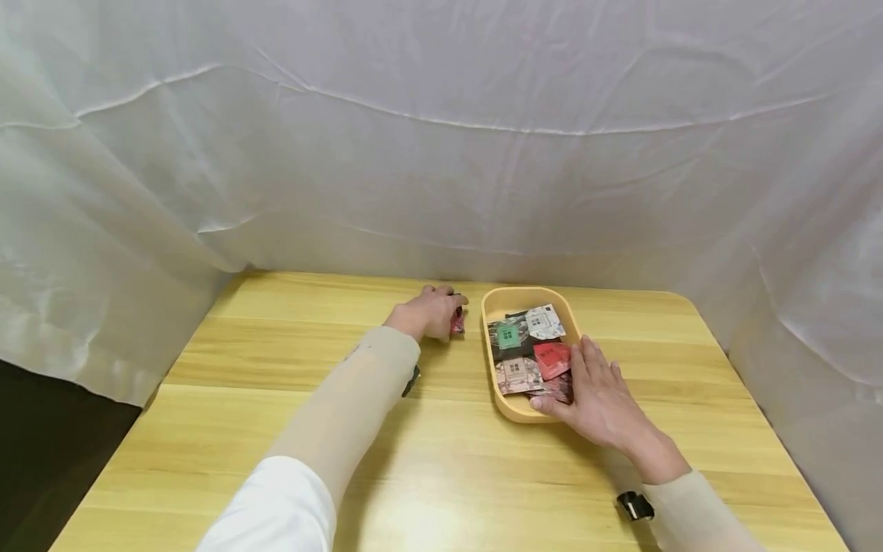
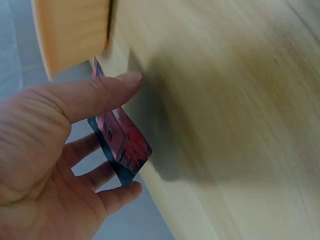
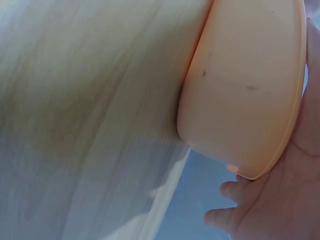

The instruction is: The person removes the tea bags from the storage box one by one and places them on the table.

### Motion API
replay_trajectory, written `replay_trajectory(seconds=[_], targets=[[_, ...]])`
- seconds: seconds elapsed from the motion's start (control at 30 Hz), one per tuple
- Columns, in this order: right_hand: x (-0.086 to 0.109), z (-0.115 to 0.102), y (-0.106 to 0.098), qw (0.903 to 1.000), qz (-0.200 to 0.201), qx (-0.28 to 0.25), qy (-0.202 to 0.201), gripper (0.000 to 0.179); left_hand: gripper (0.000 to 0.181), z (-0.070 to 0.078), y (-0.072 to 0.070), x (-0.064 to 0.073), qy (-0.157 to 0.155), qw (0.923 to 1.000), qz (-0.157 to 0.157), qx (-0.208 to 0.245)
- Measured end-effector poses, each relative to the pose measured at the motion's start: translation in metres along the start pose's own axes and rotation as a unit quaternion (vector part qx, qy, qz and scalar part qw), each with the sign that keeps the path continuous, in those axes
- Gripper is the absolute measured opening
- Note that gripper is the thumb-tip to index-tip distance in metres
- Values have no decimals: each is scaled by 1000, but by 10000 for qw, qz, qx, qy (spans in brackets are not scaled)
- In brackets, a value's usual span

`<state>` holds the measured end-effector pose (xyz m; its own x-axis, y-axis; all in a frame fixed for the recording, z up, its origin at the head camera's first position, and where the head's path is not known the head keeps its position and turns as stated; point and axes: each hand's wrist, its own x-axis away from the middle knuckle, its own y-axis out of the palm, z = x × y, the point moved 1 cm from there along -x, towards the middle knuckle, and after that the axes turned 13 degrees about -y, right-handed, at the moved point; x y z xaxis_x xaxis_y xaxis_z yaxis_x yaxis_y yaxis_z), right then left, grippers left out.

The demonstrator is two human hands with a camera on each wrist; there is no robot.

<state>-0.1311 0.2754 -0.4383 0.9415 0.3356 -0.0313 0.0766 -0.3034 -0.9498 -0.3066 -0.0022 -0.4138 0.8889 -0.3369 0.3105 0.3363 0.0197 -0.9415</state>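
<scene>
My left hand pinches a red and dark sachet over the back middle of the table, left of the tub. In the left wrist view the thumb lies across its face and the fingers are behind it. My right hand rests on the right rim of the orange plastic tub, fingers fairly straight and thumb over the front corner. Inside the tub lie a black sachet with a green label, a white sachet, a red sachet and a beige patterned sachet; other sachets are partly hidden.
The tub stands on a wood-grain table near its back edge. Pale grey cloth hangs behind the table and at both sides. A dark area shows past the table's left edge.
</scene>
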Motion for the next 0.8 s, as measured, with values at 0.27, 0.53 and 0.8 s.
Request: replay_trajectory(seconds=[0.27, 0.53, 0.8], targets=[[4, -1, 1, 10000, 10, -19, 4, 128, 88, 4, 0, -3, 117, 9994, -332, -69], [6, -1, -2, 10000, 6, -22, -17, 125, 80, 8, 1, -5, 155, 9991, -380, 131], [7, 0, -3, 10000, 14, -7, -17, 125, 72, 12, 5, -6, 13, 9999, -94, 96]])
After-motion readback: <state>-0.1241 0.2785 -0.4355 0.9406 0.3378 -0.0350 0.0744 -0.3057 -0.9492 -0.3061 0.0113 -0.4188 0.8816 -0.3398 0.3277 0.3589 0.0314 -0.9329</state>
